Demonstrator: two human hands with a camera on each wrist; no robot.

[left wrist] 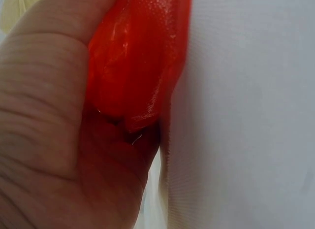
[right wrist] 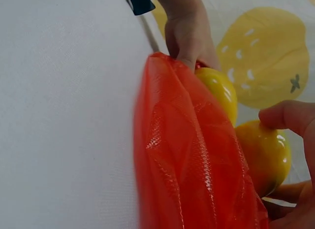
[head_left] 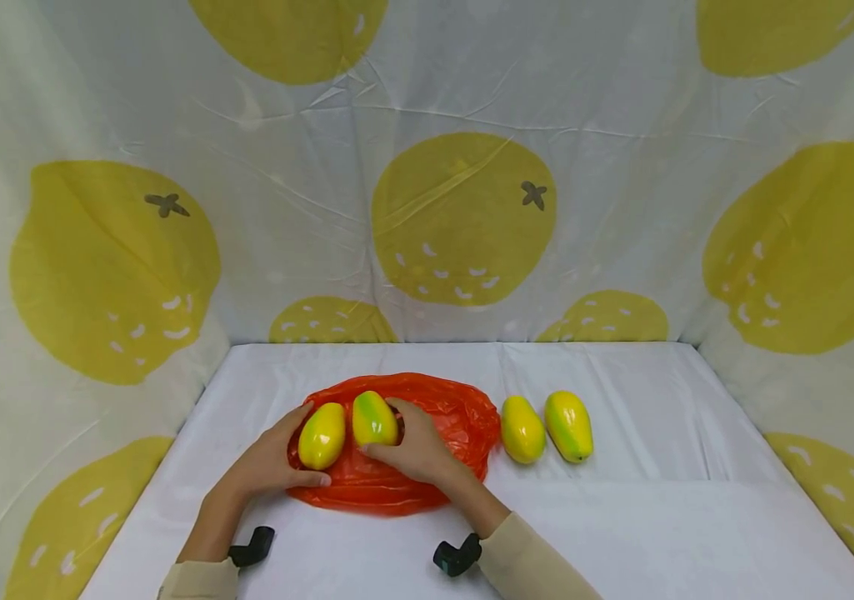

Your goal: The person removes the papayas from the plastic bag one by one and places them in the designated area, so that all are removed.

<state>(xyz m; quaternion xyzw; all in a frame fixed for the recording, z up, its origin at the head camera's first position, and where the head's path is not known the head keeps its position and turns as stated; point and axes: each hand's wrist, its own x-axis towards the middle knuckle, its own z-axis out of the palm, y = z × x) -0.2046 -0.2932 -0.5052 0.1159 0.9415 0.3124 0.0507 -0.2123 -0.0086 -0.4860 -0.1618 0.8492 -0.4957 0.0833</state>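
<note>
A red plastic bag (head_left: 427, 467) lies spread on the white table, its mouth upward. My left hand (head_left: 269, 458) curves round the bag's left edge, thumb in front and fingers behind, beside a shiny yellow papaya (head_left: 322, 436) in the bag. The left wrist view shows red plastic (left wrist: 133, 56) between thumb and palm. My right hand (head_left: 419, 443) grips a second, yellow-green papaya (head_left: 374, 418) over the bag, thumb on its near side. In the right wrist view, this papaya (right wrist: 266, 155) sits at the bag's rim, partly hidden by red film; its far fingers are partly hidden.
Two more papayas, one upright-looking (head_left: 523, 429) and one slanted (head_left: 569, 427), lie on the table right of the bag. White cloth (head_left: 659, 533) covers the tabletop. Lemon-printed curtains (head_left: 464, 100) stand behind and at both sides. Each wrist wears a black camera (head_left: 252, 547).
</note>
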